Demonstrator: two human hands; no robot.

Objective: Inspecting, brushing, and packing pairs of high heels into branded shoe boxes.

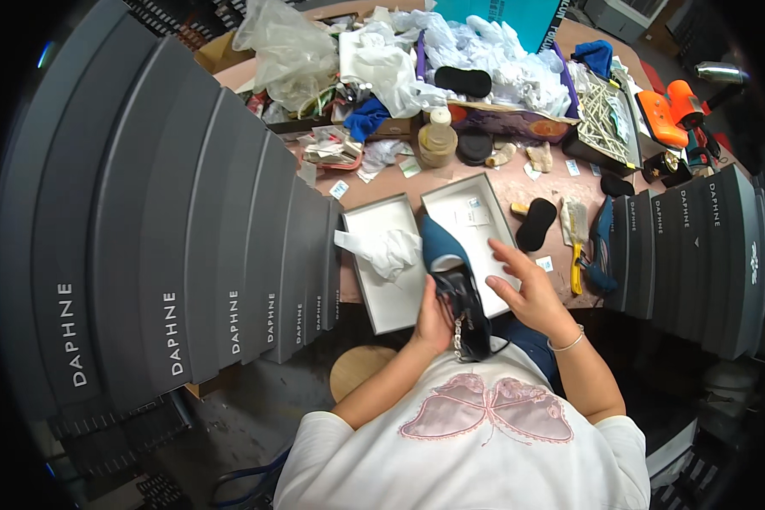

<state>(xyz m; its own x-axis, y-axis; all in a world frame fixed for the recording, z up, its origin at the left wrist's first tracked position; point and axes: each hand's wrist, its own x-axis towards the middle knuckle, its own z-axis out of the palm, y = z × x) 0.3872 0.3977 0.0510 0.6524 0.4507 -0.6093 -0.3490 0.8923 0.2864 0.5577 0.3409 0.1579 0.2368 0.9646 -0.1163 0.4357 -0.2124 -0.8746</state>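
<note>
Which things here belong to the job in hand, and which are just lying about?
Likely in use:
- shoe, in the left hand
- left tray
- tissue in it
- right tray

Apparently lying about:
- brush
- bottle
- black pad
- plastic bags

- A shoe workshop, by the look of it!
- Grey boxes (153, 212) tower on both sides of the table (376, 184).
- There's a blue-and-black shoe (459, 293), right by an open box (372, 302).
- And look: brush (577, 263), bottle (438, 146), heaped plastic bags (285, 59)!
</note>
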